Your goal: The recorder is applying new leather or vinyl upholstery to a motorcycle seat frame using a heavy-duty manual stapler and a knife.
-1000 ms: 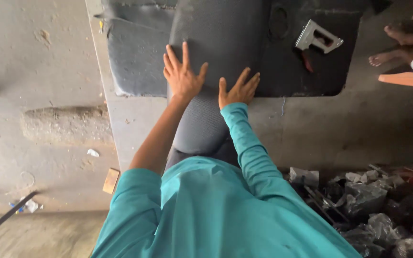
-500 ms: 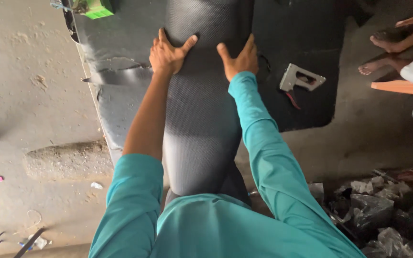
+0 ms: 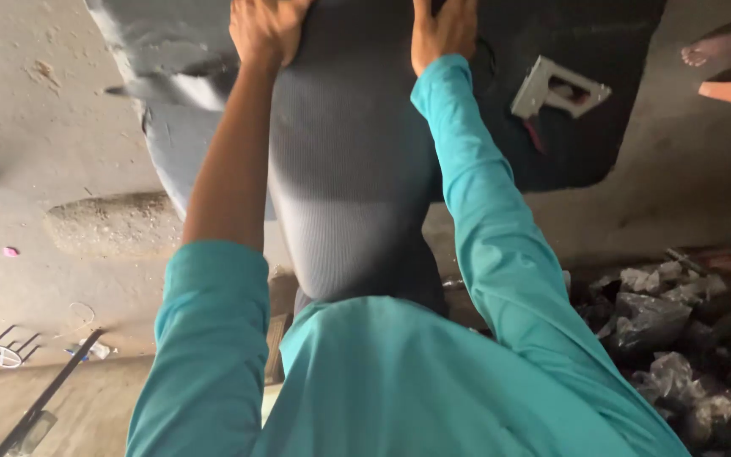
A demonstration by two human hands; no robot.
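A long grey ribbed cushion (image 3: 349,178) runs away from me over a dark sheet of material (image 3: 602,127) spread on the concrete floor. My left hand (image 3: 266,30) presses flat on the cushion's far left edge, fingers spread and partly cut off by the top of the view. On the far right edge my right hand (image 3: 443,30) rests palm down in the same way. Both arms are stretched forward in teal sleeves. Neither hand grips anything.
A white staple gun (image 3: 556,87) lies on the dark sheet to the right. Another person's bare foot (image 3: 725,46) shows at the top right. A heap of crumpled plastic scraps (image 3: 678,330) fills the lower right. A small wire object (image 3: 2,354) lies at the lower left.
Both hands have slid farther away along the cushion, toward the top of the view. My body has leaned forward and the view has moved closer to the cushion.
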